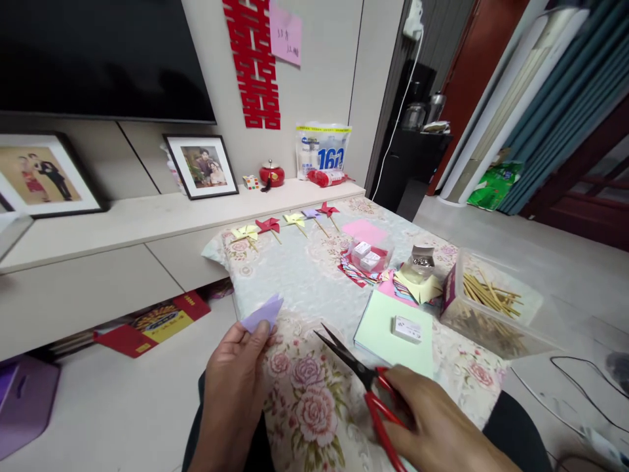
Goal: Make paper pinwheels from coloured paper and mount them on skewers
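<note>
Pinched between the thumb and fingers of my left hand (240,367) is a folded piece of purple paper (263,314), held above the near left part of the flowered tablecloth (314,367). My right hand (422,413) grips the red handles of a pair of scissors (363,373). Their dark blades are slightly apart and point toward the upper left, away from the paper. Just beyond the scissors lies a stack of pale green paper (388,328) with a small white box (407,329) on it.
Several paper pinwheels on sticks, among them a red one (268,226), line the table's far edge. To the right stand a clear bin of wooden sticks (452,295), an open box of small metal pieces (422,259) and a clear container with white boxes (383,259).
</note>
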Demonstrator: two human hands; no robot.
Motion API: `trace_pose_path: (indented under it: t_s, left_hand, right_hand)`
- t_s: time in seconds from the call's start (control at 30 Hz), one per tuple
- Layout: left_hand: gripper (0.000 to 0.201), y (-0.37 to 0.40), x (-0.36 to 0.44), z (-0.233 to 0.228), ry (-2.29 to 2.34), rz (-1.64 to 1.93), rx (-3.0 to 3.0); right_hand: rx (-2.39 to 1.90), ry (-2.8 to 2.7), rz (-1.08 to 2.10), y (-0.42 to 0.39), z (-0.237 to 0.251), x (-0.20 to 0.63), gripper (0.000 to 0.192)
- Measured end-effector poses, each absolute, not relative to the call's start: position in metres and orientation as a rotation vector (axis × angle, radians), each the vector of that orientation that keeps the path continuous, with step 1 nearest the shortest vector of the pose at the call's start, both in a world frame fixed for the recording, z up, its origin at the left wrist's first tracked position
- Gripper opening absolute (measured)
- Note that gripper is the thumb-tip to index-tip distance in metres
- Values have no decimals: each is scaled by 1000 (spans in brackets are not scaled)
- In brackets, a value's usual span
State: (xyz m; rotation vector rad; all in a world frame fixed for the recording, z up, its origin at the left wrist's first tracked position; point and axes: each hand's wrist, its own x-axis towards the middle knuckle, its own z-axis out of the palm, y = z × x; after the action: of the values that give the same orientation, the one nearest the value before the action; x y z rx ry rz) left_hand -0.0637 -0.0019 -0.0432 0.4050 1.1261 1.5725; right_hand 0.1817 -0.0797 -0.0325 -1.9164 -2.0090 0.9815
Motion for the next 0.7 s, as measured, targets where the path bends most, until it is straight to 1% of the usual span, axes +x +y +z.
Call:
trace_pose_path:
  t_s: [0.1,0.2,0.33,0.47,0.6,0.7]
  left_hand:
    - [36,0,-50,-24,1079,1579,402]
    - [32,4,-39,-15,1040,1609,372]
    - [27,13,-30,-15,1019,1593,354]
    - [29,23,-18,-18,1011,1578,365]
    - [28,31,0,-22,1019,1595,451]
    - [26,31,20,-26,937,1556,469]
  right_hand:
    - [-1984,-2124,711,-37,-40,148,24]
    - [-2055,-2162,488,3,-48,118,31]
    - [-2085,-2113,398,39,-57,94,36]
    - [-2125,-2061,330,56,-63,81,38]
    - [-2099,-2042,298,57,-67,80,33]
    - [-2057,-2039,310,49,-65,90,28]
